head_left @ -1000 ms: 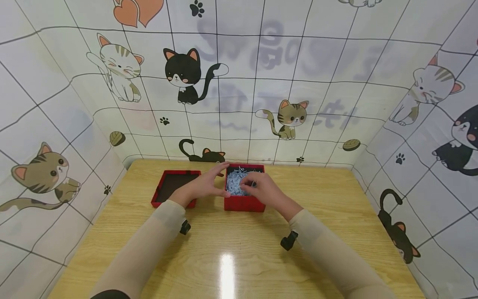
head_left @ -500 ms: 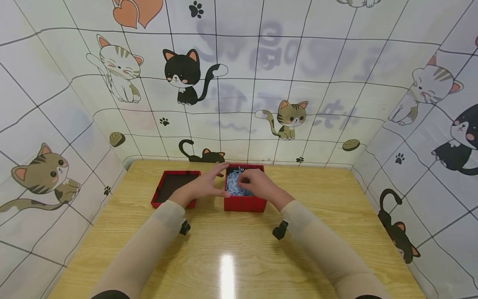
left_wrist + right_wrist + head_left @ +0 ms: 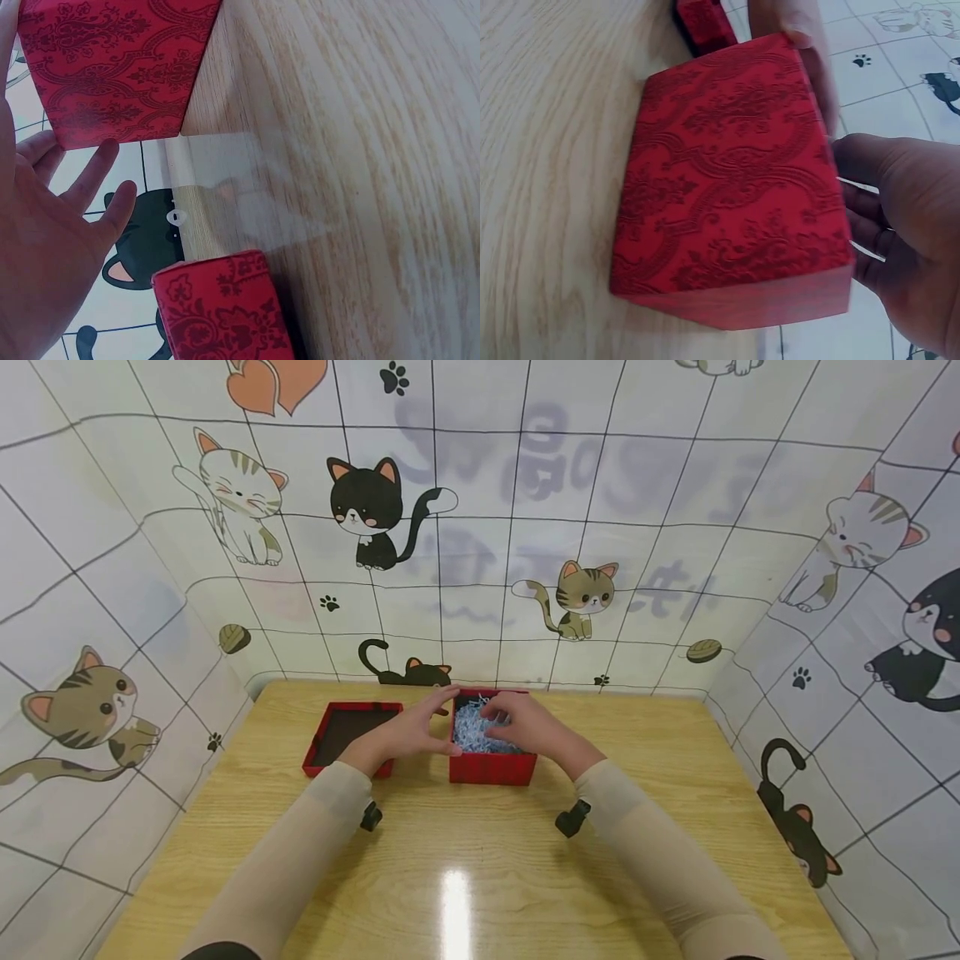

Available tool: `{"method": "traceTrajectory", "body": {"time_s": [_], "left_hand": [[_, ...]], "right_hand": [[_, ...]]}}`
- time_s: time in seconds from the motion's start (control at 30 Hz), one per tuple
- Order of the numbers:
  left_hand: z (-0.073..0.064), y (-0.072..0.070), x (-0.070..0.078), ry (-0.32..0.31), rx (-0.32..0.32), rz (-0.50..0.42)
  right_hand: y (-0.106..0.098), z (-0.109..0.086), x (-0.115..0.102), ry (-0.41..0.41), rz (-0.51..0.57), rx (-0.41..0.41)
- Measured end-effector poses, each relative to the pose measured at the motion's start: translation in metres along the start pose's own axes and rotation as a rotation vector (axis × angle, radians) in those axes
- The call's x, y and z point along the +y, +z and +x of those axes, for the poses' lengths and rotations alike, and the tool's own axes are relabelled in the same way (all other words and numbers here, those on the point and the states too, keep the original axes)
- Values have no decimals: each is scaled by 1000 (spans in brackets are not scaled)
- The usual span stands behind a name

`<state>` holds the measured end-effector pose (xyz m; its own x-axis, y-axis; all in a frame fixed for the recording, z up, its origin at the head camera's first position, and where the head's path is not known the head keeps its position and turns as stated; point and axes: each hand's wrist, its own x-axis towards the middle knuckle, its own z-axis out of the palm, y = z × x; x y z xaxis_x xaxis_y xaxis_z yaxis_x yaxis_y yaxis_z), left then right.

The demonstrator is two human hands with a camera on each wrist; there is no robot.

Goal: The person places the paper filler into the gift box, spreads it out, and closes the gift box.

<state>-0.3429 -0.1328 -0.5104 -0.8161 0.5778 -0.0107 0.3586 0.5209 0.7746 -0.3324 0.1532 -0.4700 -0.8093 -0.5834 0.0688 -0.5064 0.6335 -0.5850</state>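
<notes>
A red patterned box stands on the table, filled with pale blue shredded paper. My left hand rests against its left side, thumb at the near corner of the rim and fingers spread toward the far corner. In the left wrist view, those fingers are extended at the side of the box. Over the shredded paper is my right hand, fingers bent, with a gap between thumb and forefinger. Nothing shows between them. The box wall hides part of that hand in the right wrist view.
Left of the box lies its red lid, dark inside up, partly behind my left hand. The wooden table meets a cloth backdrop printed with cats at its back and sides.
My right hand's thumb and forefinger were together over the shredded paper half a second ago and are now apart. The left hand has stayed at the box's left side.
</notes>
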Motion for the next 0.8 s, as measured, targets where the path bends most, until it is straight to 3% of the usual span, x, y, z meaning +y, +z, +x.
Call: {"method": "traceTrajectory", "body": {"time_s": [0.2, 0.33, 0.5, 0.8], "left_hand": [[-2, -2, 0, -4, 1, -1], [-2, -2, -2, -1, 1, -9], [-1, -1, -3, 19, -16, -25], [1, -2, -7, 28, -9, -18]], "right_hand": [[-2, 3, -8, -5, 63, 57], [8, 15, -15, 68, 77, 69], [23, 28, -16, 171, 61, 6], [32, 35, -10, 189, 44, -102]]}}
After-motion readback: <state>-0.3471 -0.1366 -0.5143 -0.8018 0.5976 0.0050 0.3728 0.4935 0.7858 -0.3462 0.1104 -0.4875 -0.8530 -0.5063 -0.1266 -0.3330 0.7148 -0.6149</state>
